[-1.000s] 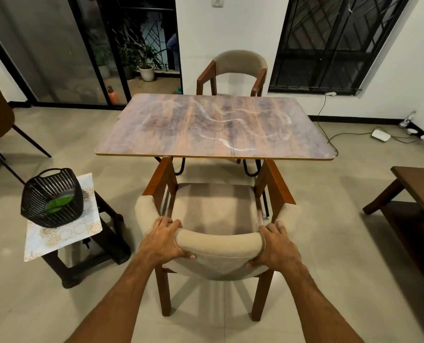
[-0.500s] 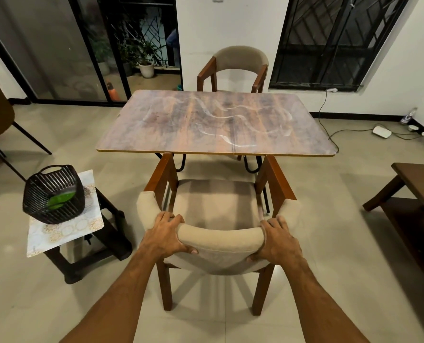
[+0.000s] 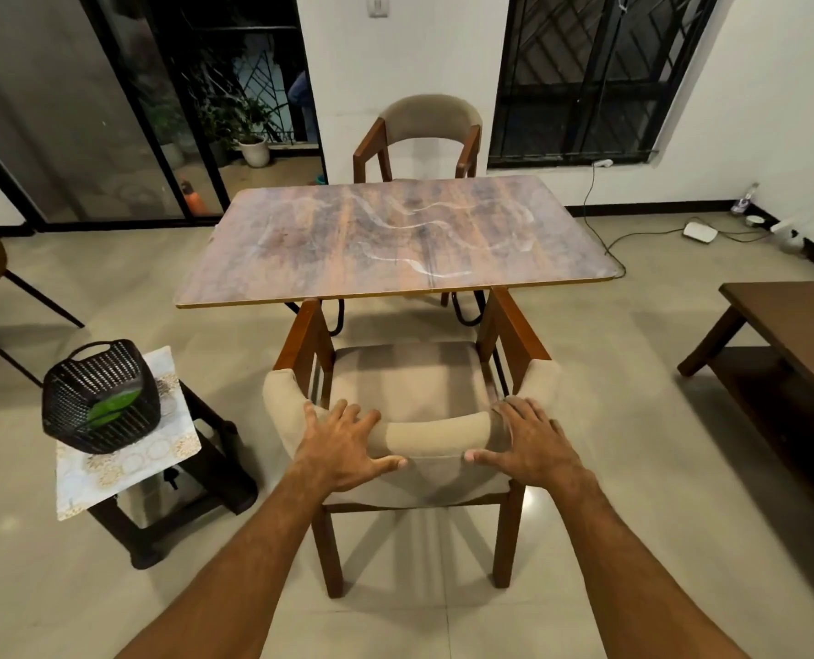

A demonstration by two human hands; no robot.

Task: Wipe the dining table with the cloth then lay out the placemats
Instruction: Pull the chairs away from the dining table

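Fingers of both hands lie spread and loose over the padded backrest (image 3: 436,432) of the near armchair (image 3: 410,397); the left hand (image 3: 343,449) and the right hand (image 3: 533,444) rest flat on it and grasp nothing. The chair stands at the near edge of the worktop (image 3: 395,240), its front partly under that edge. Pale smears show on the bare worktop, so the wiping seems not yet finished. A black basket (image 3: 98,397) with something green inside, perhaps the cloth, sits on a patterned mat (image 3: 124,459) on a stool near the worktop's near-left corner. For a good wipe, the person should fetch the cloth first and move it in long overlapping strokes from the far edge to the near edge.
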